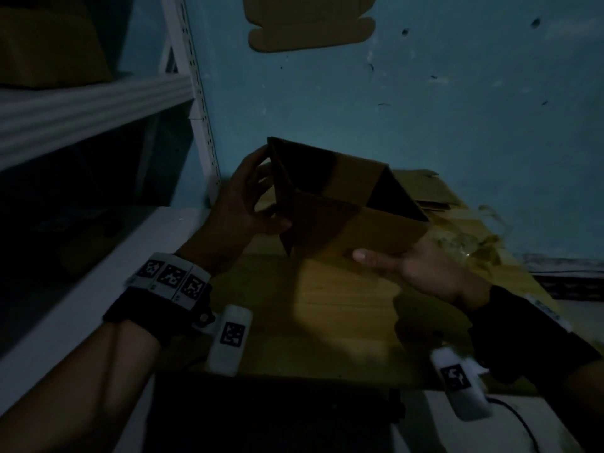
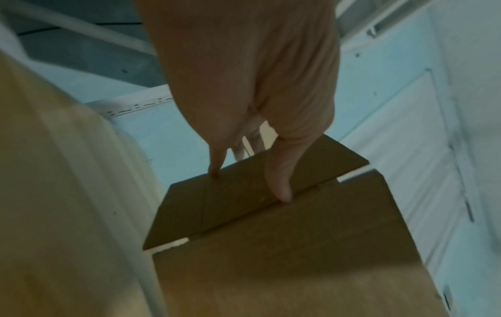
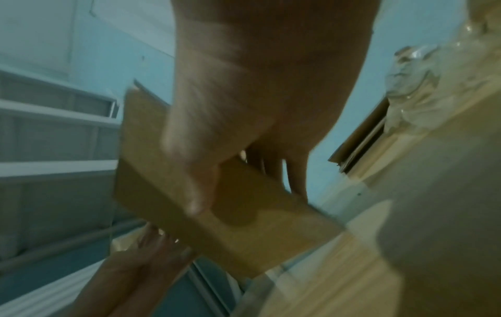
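The cardboard box (image 1: 343,204) is in the air above the wooden worktop (image 1: 327,322), between both hands, and touches no surface. Its long axis goes from the left, a little farther from the person, to the right and nearer. Its open side looks up and away.

The left hand (image 1: 242,204) is at the left end. Its grip spans that end: the thumb and one finger press on the end flap (image 2: 244,193), and the other fingers go behind it. The right hand (image 1: 421,273) pinches the lower right edge, thumb on top and fingers under the panel.

I judge that the next move is folding this flap inward. The flap lies directly under the left grip, so the left hand is nearer, and the right hand only has to steady the box.

Flat cardboard sheets (image 1: 431,191) lie behind on the worktop.
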The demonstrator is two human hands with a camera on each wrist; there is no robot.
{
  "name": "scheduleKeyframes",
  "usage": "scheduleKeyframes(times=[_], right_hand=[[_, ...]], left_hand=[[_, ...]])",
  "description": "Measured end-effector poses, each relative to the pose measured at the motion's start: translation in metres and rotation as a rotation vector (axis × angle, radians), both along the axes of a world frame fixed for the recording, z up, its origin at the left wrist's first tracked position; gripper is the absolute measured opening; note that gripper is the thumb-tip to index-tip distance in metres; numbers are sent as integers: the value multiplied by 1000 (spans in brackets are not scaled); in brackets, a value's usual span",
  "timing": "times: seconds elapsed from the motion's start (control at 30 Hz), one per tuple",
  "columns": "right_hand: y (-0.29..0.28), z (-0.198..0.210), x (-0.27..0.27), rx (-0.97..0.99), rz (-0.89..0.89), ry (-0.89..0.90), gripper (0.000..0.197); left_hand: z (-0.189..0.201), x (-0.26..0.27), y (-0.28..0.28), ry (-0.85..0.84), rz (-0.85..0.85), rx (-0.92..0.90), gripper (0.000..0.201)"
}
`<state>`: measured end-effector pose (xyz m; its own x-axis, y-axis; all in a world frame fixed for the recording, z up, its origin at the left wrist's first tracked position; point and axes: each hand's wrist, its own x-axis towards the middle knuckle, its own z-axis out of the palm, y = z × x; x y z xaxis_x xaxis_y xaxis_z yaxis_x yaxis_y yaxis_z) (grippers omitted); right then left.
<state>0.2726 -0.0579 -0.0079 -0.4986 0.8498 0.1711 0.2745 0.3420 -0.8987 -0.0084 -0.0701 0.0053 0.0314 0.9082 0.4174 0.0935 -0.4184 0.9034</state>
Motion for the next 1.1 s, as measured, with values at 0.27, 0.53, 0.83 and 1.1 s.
scheduleKeyframes(times=[0.27,0.53,0.83,1.1], right_hand=[[5,-2,-1,88,-61,-115,33],[3,-1,2,95,-135,-61,69],[6,-4,-5,-16,-130,153,53],[4,-3,-4,108,-105,167,10]], left_hand=[[1,14,-4,204,-153,-19,127],[-11,17,0,322,162,35,112],[-4,11,-1,50,333,50,81],[-3,12,-4,-30,296,21,69]])
